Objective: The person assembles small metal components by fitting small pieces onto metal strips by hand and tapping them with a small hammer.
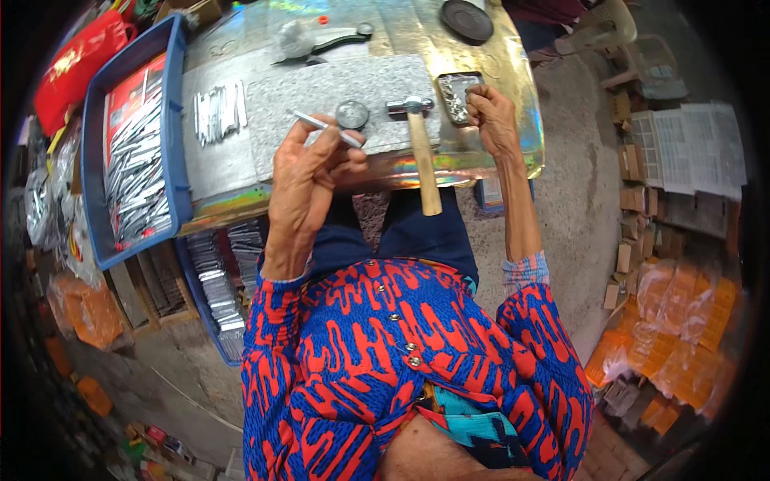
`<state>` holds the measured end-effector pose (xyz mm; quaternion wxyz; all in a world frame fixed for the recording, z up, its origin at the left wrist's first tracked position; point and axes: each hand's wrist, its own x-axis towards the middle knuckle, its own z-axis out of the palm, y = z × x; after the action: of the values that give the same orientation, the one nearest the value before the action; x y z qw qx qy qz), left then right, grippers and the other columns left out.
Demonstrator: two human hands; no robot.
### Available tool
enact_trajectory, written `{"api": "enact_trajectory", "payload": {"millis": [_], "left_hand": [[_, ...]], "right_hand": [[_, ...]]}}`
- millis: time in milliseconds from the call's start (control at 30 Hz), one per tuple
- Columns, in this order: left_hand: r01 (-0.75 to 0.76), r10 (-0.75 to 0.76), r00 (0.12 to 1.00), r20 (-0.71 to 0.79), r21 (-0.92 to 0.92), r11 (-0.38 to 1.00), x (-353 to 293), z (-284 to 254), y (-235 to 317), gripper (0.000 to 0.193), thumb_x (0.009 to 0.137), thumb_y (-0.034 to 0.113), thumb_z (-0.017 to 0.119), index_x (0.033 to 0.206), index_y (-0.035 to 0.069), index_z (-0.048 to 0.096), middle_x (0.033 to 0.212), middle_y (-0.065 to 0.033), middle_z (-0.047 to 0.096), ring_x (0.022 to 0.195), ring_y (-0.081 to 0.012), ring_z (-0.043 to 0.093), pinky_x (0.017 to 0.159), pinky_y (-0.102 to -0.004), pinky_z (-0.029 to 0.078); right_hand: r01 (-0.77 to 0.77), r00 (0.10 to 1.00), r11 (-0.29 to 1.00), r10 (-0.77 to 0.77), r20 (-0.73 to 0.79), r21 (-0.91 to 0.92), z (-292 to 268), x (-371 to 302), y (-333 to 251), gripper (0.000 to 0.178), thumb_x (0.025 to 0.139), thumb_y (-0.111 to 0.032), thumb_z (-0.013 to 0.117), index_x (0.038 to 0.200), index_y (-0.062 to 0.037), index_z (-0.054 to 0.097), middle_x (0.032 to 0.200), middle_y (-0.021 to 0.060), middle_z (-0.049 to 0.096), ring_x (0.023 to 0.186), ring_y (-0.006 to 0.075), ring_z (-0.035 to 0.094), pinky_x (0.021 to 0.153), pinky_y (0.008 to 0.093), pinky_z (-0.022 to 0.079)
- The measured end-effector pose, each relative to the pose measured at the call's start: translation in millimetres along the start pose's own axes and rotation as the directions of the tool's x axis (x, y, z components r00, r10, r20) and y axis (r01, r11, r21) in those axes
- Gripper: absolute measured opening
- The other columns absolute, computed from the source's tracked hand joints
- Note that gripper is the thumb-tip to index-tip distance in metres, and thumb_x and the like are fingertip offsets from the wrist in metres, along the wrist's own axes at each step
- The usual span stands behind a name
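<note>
My left hand (309, 172) pinches a slim silvery metal strip (311, 119) between thumb and fingers, above the near edge of a grey pad (281, 100). Just beyond the strip's right part lies a small round metal piece (352, 114) with a dark rim. My right hand (496, 124) is at the right side of a small black tray (440, 82) of tiny metal parts. Its fingers are pressed together, and whatever they may hold is too small to make out. Between my hands a hammer (423, 156) rests on the pad, its wooden handle jutting past the table edge.
Left of the pad, a blue bin (178, 120) holds many metal strips. A row of similar strips (220, 112) lies beside it. Farther back are a black-handled tool (341, 40) and a dark round disc (467, 22). Orange plastic-wrapped packs (670, 321) sit on the floor at right.
</note>
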<state>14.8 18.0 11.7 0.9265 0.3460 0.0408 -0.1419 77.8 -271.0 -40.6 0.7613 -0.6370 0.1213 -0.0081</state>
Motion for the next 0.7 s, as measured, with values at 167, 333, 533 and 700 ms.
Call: {"api": "enact_trajectory", "payload": {"millis": [167,333,533,700], "left_hand": [[-0.019,0.019,1.0,-0.015,0.006,1.0,10,2,-2,0.018,0.085,0.009,0.055,0.1,0.004,0.047,0.087,-0.0158,0.06,0.072,-0.0181,0.062,0.063,-0.028,0.054],[-0.02,0.02,1.0,0.006,-0.067,0.998,13,-3,-6,0.017,0.083,0.008,0.057,0.096,0.002,0.048,0.086,-0.0155,0.06,0.071,-0.0188,0.063,0.061,-0.0273,0.055],[-0.01,0.01,1.0,-0.006,-0.079,0.997,10,-2,-4,0.012,0.086,0.01,0.055,0.095,0.003,0.052,0.085,-0.0116,0.061,0.07,-0.0156,0.061,0.06,-0.0253,0.053],[-0.019,0.018,1.0,-0.015,-0.096,0.995,11,-4,-5,0.013,0.084,0.008,0.057,0.092,0.001,0.049,0.081,-0.0121,0.061,0.067,-0.0165,0.062,0.057,-0.0268,0.055]], "right_hand": [[0.048,0.968,0.994,-0.07,0.239,0.095,68,-55,-37,0.012,0.078,-0.001,0.054,0.089,0.0038,0.056,0.066,0.0008,0.051,0.053,0.0056,0.045,0.047,0.018,0.036],[0.107,0.941,0.994,-0.107,0.322,0.017,118,-90,-42,0.012,0.079,-0.003,0.053,0.09,0.0023,0.057,0.063,-0.0002,0.052,0.052,0.0037,0.045,0.047,0.0166,0.037],[0.186,0.939,0.982,-0.17,0.297,-0.023,138,-99,-37,0.011,0.081,-0.003,0.054,0.09,0.0029,0.053,0.069,0.0013,0.053,0.055,0.003,0.047,0.047,0.0163,0.038],[0.169,0.941,0.985,-0.172,0.292,0.037,138,-99,-35,0.013,0.081,-0.002,0.055,0.092,0.0037,0.051,0.072,0.0027,0.054,0.056,0.0037,0.048,0.047,0.0164,0.038]]}}
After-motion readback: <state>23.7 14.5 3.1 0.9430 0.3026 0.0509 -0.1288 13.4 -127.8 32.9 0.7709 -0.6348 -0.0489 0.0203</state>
